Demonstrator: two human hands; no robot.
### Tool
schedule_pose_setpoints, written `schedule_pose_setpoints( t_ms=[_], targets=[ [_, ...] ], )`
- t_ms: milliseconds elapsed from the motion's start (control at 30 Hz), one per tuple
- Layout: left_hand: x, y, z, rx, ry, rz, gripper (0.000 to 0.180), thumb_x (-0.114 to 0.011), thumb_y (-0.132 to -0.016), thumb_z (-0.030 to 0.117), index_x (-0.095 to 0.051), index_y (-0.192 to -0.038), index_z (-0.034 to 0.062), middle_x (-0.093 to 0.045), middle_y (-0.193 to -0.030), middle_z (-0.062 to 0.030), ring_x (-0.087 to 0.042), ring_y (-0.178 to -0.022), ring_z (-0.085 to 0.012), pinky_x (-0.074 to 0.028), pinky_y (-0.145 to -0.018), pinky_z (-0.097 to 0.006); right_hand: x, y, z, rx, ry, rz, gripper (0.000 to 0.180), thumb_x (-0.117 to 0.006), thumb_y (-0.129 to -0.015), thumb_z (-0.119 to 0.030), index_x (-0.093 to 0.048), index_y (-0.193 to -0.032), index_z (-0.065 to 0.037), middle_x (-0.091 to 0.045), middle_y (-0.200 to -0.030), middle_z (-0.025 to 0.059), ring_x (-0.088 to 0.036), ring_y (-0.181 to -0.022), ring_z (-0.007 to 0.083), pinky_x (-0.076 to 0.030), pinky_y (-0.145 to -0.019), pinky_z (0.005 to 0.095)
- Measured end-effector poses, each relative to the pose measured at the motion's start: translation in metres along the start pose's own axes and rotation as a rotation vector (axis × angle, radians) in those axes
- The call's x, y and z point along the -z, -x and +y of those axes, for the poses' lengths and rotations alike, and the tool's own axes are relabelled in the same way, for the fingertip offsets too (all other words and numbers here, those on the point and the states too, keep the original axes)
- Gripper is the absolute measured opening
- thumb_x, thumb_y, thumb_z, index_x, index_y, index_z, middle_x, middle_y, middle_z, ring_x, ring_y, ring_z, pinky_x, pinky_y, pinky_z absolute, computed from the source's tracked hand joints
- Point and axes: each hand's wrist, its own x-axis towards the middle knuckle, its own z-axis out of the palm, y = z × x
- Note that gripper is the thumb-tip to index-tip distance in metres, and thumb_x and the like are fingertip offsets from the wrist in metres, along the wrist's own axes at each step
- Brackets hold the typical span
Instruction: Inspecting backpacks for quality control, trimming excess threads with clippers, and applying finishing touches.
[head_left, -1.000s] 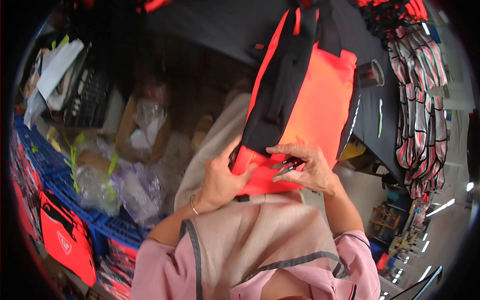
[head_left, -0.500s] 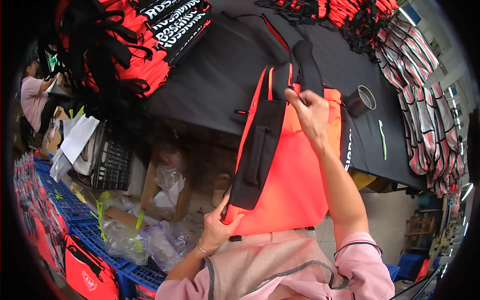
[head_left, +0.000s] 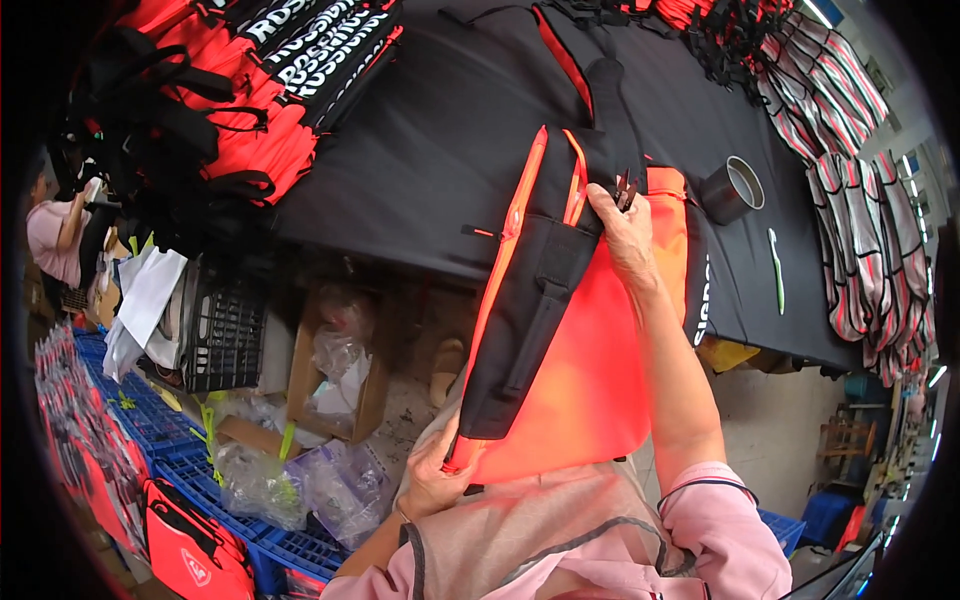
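An orange-red and black backpack (head_left: 585, 370) lies tilted from the dark table edge onto my lap, its black side panel with a handle turned up toward me. My left hand (head_left: 437, 480) is closed on the bag's lower left corner, thumb over the orange edge. Up at the bag's top end, my right hand (head_left: 628, 235) is closed, its thumb by the zippered edge. A small dark pointed tool, seemingly thread snips (head_left: 626, 190), sticks out from its fingers. Black shoulder straps (head_left: 605, 90) stretch away over the table.
Stacked red and black bags (head_left: 250, 120) fill the far left of the black-covered table (head_left: 400, 150). A dark metal cup (head_left: 733, 190) and a toothbrush (head_left: 777, 272) lie to the right, near grey striped pieces (head_left: 850, 240). Lower left are a black crate (head_left: 225, 330), plastic wrap and blue pallets (head_left: 195, 475).
The backpack has turned so its black side panel and zippered edge face me more. My right hand has changed its grip, and the dark tool now shows above its fingers.
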Motion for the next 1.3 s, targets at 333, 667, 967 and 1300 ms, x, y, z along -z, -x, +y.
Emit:
schedule_pose_setpoints(
  t_ms=[333,667,967,1300],
  targets=[
    [-0.001,0.002,0.0,0.095,-0.001,0.02,0.068,-0.078,-0.074,0.001,-0.053,-0.137,0.0011,-0.069,-0.112,-0.0184,-0.069,-0.103,-0.0223,-0.053,-0.088,-0.031,0.005,0.005,0.005,-0.039,-0.13,-0.055,0.03,-0.068,-0.09,-0.033,-0.053,-0.073,-0.013,-0.043,-0.071,-0.0117,-0.036,-0.067,0.0026,-0.029,-0.06,0.0259],
    [0.045,-0.02,-0.028,0.373,0.968,-0.053,0.076,-0.063,-0.087,0.007,-0.026,-0.151,-0.0053,-0.042,-0.146,-0.0198,-0.045,-0.132,-0.022,-0.04,-0.106,-0.034,-0.017,0.035,0.009,0.003,-0.031,-0.3,0.047,-0.068,-0.093,-0.018,-0.052,-0.135,-0.005,-0.069,-0.098,0.008,-0.065,-0.092,0.0123,-0.052,-0.081,0.0297],
    [0.02,-0.121,-0.022,0.159,0.134,0.03,0.066,-0.062,-0.093,0.012,-0.031,-0.148,-0.0056,-0.049,-0.141,-0.0169,-0.051,-0.125,-0.0206,-0.04,-0.106,-0.032,-0.019,0.048,0.019,-0.282,-0.181,-0.267,0.033,-0.068,-0.093,-0.02,-0.062,-0.119,-0.001,-0.068,-0.097,0.0046,-0.065,-0.092,0.0117,-0.05,-0.081,0.0269],
    [0.067,-0.112,-0.056,0.506,0.605,0.065,0.054,-0.063,-0.092,0.005,-0.046,-0.141,-0.0038,-0.06,-0.128,-0.008,-0.059,-0.111,-0.0148,-0.044,-0.099,-0.029,0.186,0.029,0.023,-0.082,-0.043,0.489,0.025,-0.068,-0.094,-0.027,-0.068,-0.103,-0.005,-0.061,-0.077,-0.0025,-0.057,-0.073,0.0041,-0.04,-0.059,0.0188]
  ],
)
